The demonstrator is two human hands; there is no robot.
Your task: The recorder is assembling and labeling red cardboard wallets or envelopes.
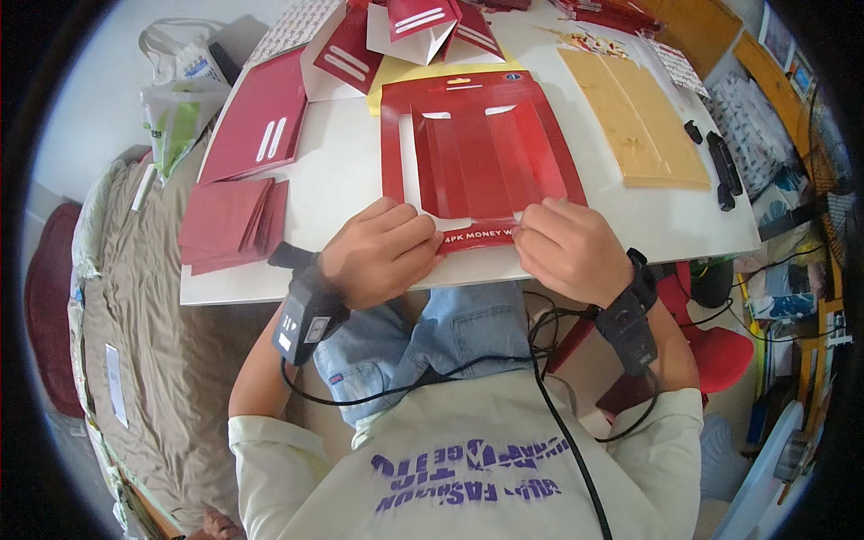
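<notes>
A flat red cardboard package with a large window and a hang slot at its far end lies on the white table in front of me. Through the window its red folded inner panels show. My left hand is closed on the package's near left corner, fingers curled and knuckles up. At the near right part of the same edge, my right hand pinches the card in the same way. Both fingertips are partly hidden behind my knuckles. Each wrist wears a black strapped device with a cable.
Left on the white table are a stack of dark red cards and a larger maroon stack. Folded red-and-white card pieces stand at the back. A tan envelope and black tools lie to the right.
</notes>
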